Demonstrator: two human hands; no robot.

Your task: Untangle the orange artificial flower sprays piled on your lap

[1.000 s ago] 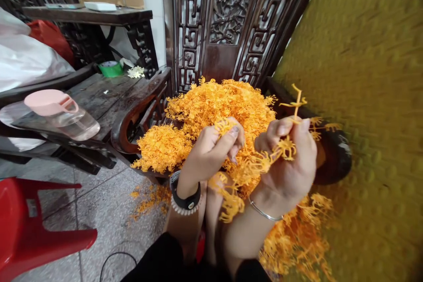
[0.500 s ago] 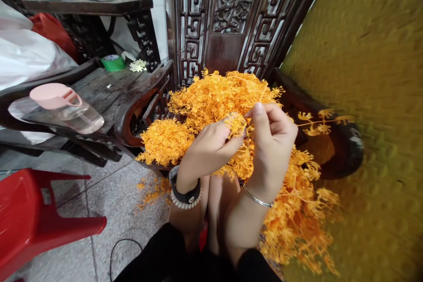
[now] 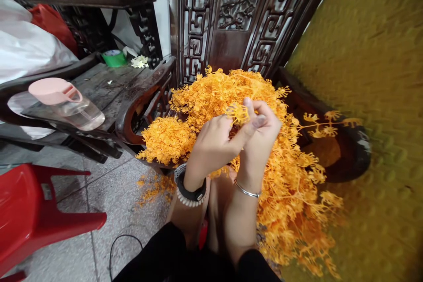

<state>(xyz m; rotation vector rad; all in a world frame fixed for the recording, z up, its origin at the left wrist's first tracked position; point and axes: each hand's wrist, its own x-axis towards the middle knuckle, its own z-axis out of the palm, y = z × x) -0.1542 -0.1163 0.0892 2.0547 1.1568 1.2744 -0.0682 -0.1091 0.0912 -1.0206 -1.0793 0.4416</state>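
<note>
My left hand (image 3: 216, 145), with a dark band and a beaded bracelet at the wrist, is closed around a small orange plastic flower piece (image 3: 237, 113) whose thin curled tips stick up past the fingers. Pressed against it is my right hand (image 3: 262, 125), wearing a silver bangle; its thumb and fingers pinch together beside the left thumb, and what lies between them is hidden. Behind and below both hands spreads a large heap of orange artificial flower sprays (image 3: 228, 90). A smaller pile of loose orange pieces (image 3: 167, 139) lies left of my left hand.
The heap rests on a dark carved wooden chair (image 3: 128, 130). Leftward, a bottle with a pink lid (image 3: 66, 101) and green tape (image 3: 114, 58) sit on another wooden seat. A red plastic stool (image 3: 36, 216) stands at lower left. Some orange bits (image 3: 155, 189) lie on the floor.
My right hand has moved left and in against my left hand. The thin orange stem that stood up at its fingertips no longer shows. The view has shifted slightly.
</note>
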